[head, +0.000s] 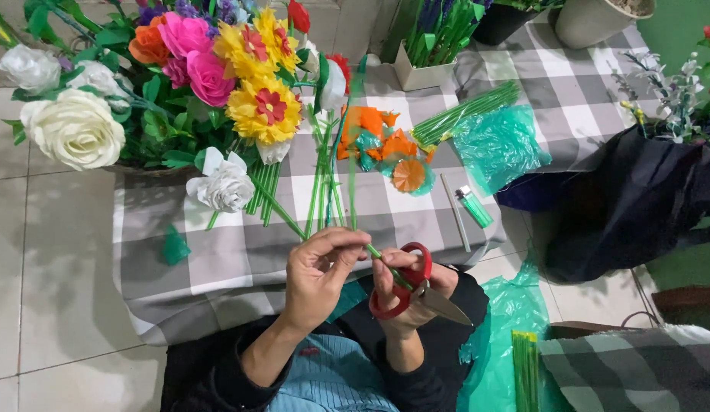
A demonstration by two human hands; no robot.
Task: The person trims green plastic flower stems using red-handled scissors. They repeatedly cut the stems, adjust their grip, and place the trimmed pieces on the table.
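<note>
— Stem [353,191], thin and green: long axis near upright in the head view, running away from the body, over the checked bench [217,259] toward the flowers?

— Yes. Lower end pinched between both hands just above the lap; far end pointing up past the orange paper scraps [378,133], close beside the other loose green stems [324,183].

— Left hand [318,275]?

— Closed on the stem, thumb and fingertips pressed together around its lower end.

— Right hand [405,294]?

— Clamped on the red-handled scissors [408,290], fingers through the loops, blades pointing right and down, away from the stem. Fingertips also touching the stem's lower end, just beside the left hand.

— Around them?

— Bouquet of paper flowers [217,69] at the bench's far left: white, pink, yellow, orange. Green lighter [474,206] and a pale thin stick [455,221] lying side by side right of the scraps. Bundle of green wires [466,114] on a green plastic bag [500,149] farther right.
</note>
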